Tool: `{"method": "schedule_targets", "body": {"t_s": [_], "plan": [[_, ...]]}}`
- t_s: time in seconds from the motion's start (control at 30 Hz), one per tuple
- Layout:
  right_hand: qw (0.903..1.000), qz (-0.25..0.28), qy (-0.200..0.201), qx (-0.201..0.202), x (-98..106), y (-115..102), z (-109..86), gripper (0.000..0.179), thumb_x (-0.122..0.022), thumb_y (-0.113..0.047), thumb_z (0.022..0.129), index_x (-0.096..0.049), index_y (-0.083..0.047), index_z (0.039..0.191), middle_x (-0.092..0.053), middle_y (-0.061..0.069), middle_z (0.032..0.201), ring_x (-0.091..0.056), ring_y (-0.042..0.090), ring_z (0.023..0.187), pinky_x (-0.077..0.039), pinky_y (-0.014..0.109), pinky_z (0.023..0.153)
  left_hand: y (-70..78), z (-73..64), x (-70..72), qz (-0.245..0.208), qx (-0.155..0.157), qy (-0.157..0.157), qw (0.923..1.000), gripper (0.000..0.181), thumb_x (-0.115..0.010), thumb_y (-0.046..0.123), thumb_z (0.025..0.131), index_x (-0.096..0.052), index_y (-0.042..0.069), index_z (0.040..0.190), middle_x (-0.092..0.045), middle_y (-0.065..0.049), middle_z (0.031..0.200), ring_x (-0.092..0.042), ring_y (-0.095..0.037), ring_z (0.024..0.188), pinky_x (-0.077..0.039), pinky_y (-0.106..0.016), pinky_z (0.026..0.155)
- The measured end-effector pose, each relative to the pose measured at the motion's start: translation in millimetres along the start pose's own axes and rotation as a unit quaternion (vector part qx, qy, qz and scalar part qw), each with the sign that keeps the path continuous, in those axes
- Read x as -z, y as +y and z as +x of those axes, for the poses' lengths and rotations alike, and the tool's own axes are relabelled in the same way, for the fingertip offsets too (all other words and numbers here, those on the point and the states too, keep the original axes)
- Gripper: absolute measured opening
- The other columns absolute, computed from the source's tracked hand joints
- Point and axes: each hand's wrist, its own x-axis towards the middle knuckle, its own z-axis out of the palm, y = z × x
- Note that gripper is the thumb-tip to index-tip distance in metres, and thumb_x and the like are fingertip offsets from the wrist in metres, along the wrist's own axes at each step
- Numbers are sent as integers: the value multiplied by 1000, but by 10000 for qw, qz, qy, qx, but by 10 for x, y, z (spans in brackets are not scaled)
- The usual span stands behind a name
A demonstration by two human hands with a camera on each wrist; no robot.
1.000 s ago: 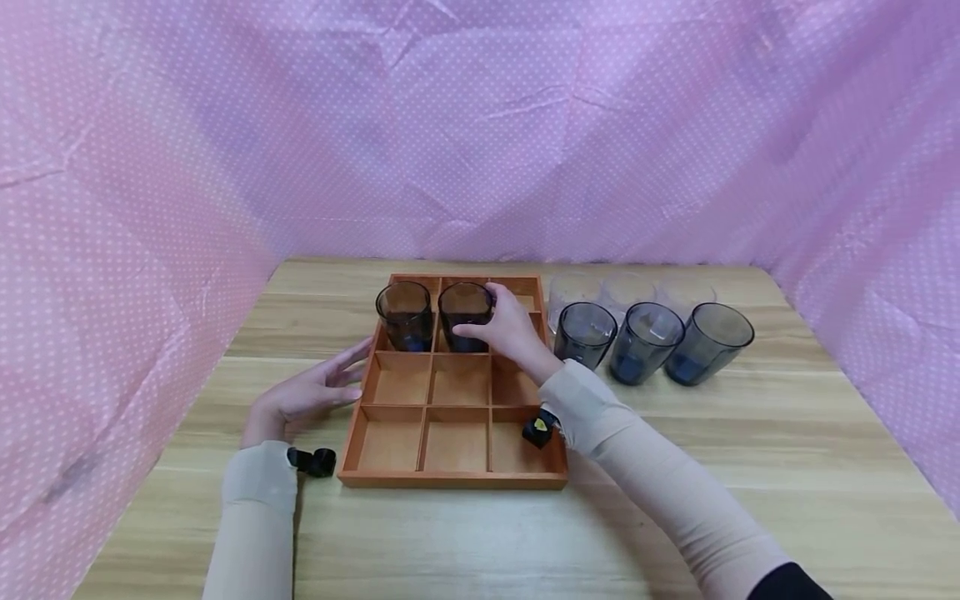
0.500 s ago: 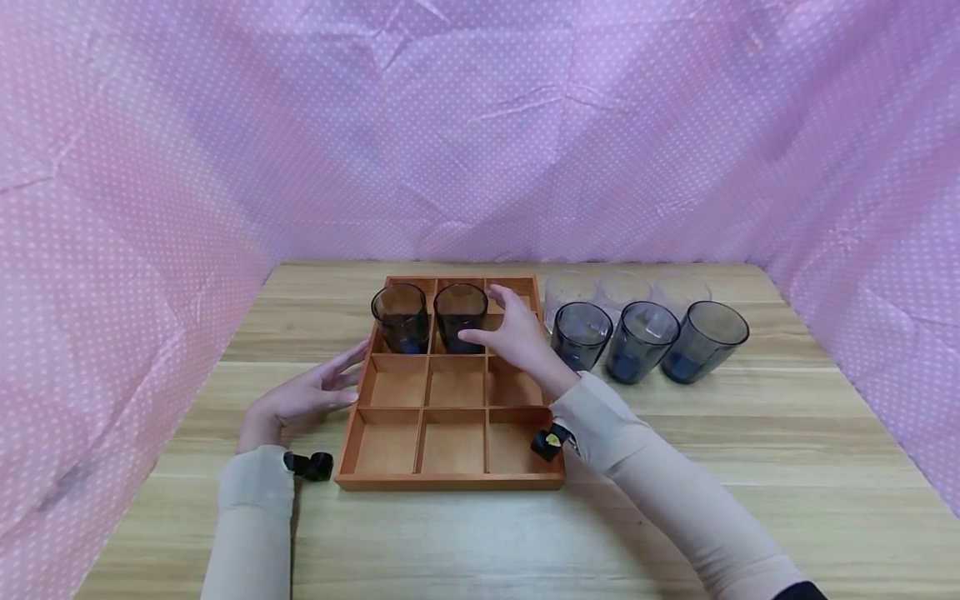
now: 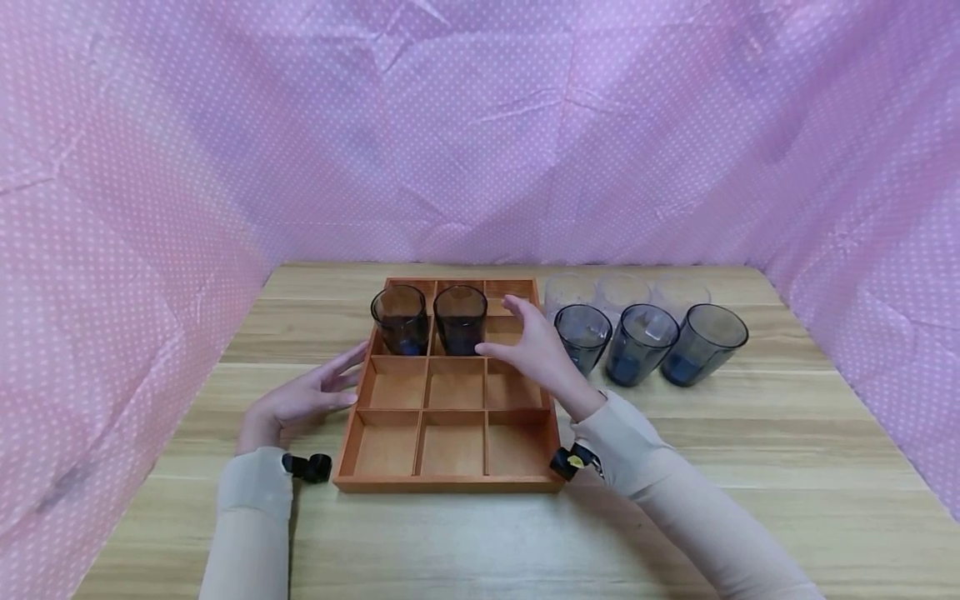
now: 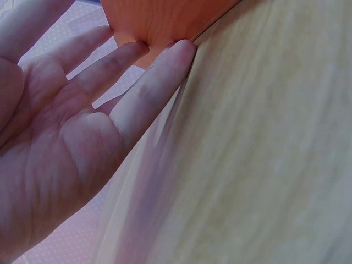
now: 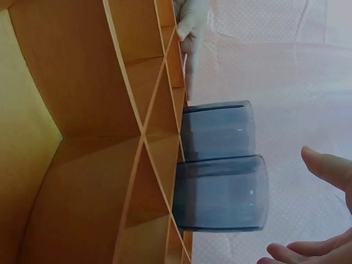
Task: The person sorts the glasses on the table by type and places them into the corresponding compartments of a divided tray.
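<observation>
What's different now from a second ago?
The right hand, which was around the middle-column dark glass in the wooden box, has let go and drawn back to the right and slightly toward the person. Unchanged: both glasses in the box stand where they were, the left hand touches the box's left side, and the dark glasses on the table remain in their row.

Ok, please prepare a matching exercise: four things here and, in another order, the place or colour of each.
1. Left hand
2. Clear glasses
3. Right hand
4. Hanging cloth

A. above the right edge of the divided wooden tray, holding nothing
B. pinkish with white dots
C. touching the tray's left side
D. behind three dark tumblers

1-C, 2-D, 3-A, 4-B
</observation>
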Motion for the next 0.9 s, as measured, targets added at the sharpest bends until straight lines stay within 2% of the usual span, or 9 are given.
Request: {"method": "schedule_targets", "body": {"t_s": [0.1, 0.17, 0.23, 0.33, 0.43, 0.6, 0.8, 0.9], "plan": [[10000, 20, 28, 52, 77, 10, -42, 84, -80, -26, 80, -36, -3, 147, -43, 14, 150, -36, 30, 142, -29, 47, 117, 6, -1, 0, -45, 34, -13, 10000, 81, -56, 16, 98, 0, 22, 158, 3, -12, 165, -9, -46, 147, -31, -46, 113], [10000, 11, 40, 47, 134, 13, -69, 84, -80, -27, 80, -35, -4, 148, -43, 14, 151, -35, 29, 143, -29, 47, 117, 11, 3, 0, -70, 41, -13, 10000, 82, -56, 16, 98, 0, 23, 158, 3, -11, 165, -9, -46, 147, -27, -53, 112], [10000, 18, 55, 33, 189, 13, -97, 84, -80, -27, 81, -34, -4, 148, -42, 13, 152, -35, 29, 143, -29, 46, 117, 17, 3, 2, -110, 32, -24, 9999, 82, -56, 15, 98, 0, 23, 157, 3, -11, 165, -9, -45, 148, -31, -45, 113], [10000, 54, 68, 17, 268, 16, -138, 85, -79, -25, 81, -33, -4, 149, -40, 13, 153, -34, 29, 144, -30, 45, 117, 21, -1, 5, -236, 1, -53, 9997, 82, -56, 13, 98, 0, 23, 157, 4, -10, 165, -8, -45, 148, -38, -23, 107], [9999, 62, 128, 27, 346, 42, -163, 85, -80, -24, 81, -34, -4, 149, -41, 14, 153, -35, 29, 143, -30, 44, 117, 15, -6, 10, -387, -55, -119, 9992, 83, -56, 12, 98, 1, 22, 157, 7, -10, 164, -5, -45, 148, -37, -8, 97], [9995, 167, 236, 99, 489, 141, -183, 83, -79, -22, 82, -33, -1, 148, -39, 16, 153, -32, 29, 145, -27, 43, 119, 1, -2, 18, -390, -25, -122, 9992, 84, -57, 14, 97, 1, 23, 157, 9, -10, 164, -5, -46, 147, -37, -9, 99], [9991, 162, 388, -23, 623, 231, -224, 81, -78, -23, 82, -35, -4, 148, -41, 14, 152, -32, 27, 146, -26, 43, 119, 8, -16, 21, -352, 181, -35, 9992, 85, -59, 16, 96, -1, 28, 157, 6, -5, 165, -8, -41, 149, -36, -26, 110], [9989, 111, 454, -57, 676, 268, -247, 80, -78, -23, 82, -36, -4, 147, -41, 13, 152, -33, 28, 145, -27, 43, 119, 20, -18, 23, -355, 159, -56, 9992, 86, -59, 15, 96, 0, 27, 157, 6, -5, 165, -7, -41, 149, -37, -22, 108]]}}
